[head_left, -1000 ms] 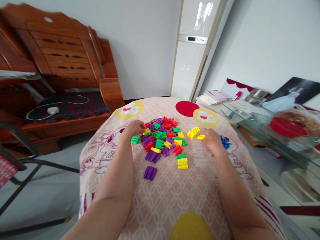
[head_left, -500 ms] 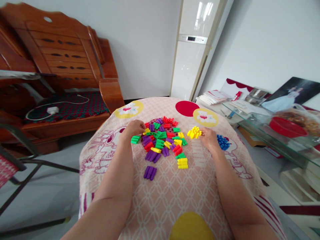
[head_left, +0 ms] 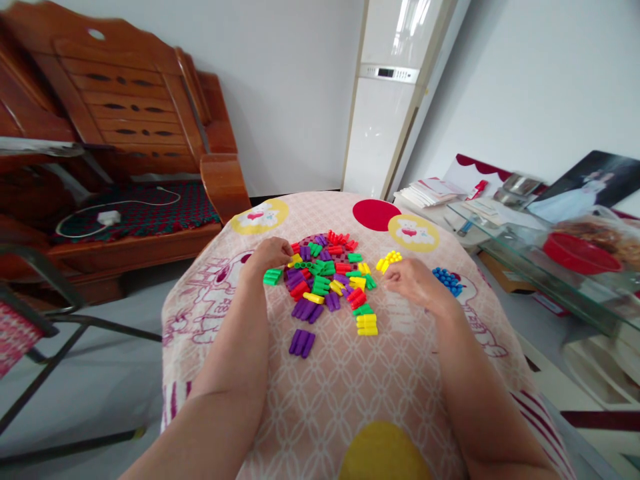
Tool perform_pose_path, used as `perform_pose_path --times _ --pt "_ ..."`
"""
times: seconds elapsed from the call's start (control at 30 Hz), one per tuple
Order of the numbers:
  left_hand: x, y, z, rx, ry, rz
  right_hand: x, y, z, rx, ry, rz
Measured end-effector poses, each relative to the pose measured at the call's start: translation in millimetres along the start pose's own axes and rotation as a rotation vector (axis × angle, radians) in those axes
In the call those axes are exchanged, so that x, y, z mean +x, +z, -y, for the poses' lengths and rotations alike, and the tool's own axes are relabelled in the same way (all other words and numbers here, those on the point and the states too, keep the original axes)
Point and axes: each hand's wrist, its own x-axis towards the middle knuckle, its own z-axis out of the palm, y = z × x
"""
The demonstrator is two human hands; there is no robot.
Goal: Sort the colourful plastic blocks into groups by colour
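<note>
My left hand [head_left: 270, 257] rests at the left edge of a spread of small plastic pieces, its fingers bent together against a yellow piece [head_left: 295, 261]. What those fingers hold, if anything, is hidden. Green three-tube pieces [head_left: 273, 277] lie just below that hand. My right hand [head_left: 410, 280] hovers just in front of a yellow pile [head_left: 389, 261], fingers curled closed; I cannot make out anything in them. Between the hands lie red pieces [head_left: 336, 249], green pieces [head_left: 321, 285] and purple pieces [head_left: 307, 311]. Blue pieces [head_left: 447, 281] sit in a pile beyond my right wrist.
A patterned cloth [head_left: 325, 407] covers the round table. A purple piece [head_left: 301, 343] and yellow pieces [head_left: 367, 325] lie nearer me. A wooden bench [head_left: 125, 127] stands left, a metal-framed chair [head_left: 45, 327] beside it. At right is a glass shelf [head_left: 525, 267] with a red bowl [head_left: 580, 253].
My right hand brought a loose yellow piece to the yellow pile, then came away from it and shifted left and nearer me. My left hand has stayed in place.
</note>
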Motion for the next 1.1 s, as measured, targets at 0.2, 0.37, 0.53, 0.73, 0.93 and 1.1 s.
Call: perform_pose_path --times 0.2,0.37,0.53,0.73,0.93,1.1 --pt "1.4 -0.5 -0.2 0.029 0.019 0.002 -10.5 13.1 59.2 -0.235 -0.175 0.372" --pt "2.4 -0.6 0.4 0.035 0.024 -0.010 -8.4 27.9 61.8 -0.245 -0.269 0.378" --pt "1.8 0.2 0.9 0.020 0.015 -0.002 0.0 16.2 17.5 0.028 -0.150 0.125" --pt "-1.3 -0.3 0.0 -0.013 0.004 -0.006 8.0 6.9 -42.4 0.209 0.045 -0.187" --pt "-0.4 -0.9 -0.3 0.029 0.020 -0.005 7.7 13.3 -66.5 0.331 0.113 -0.177" --pt "1.2 0.0 0.3 0.055 0.026 0.004 8.5 18.0 -67.8 0.221 0.118 -0.137"
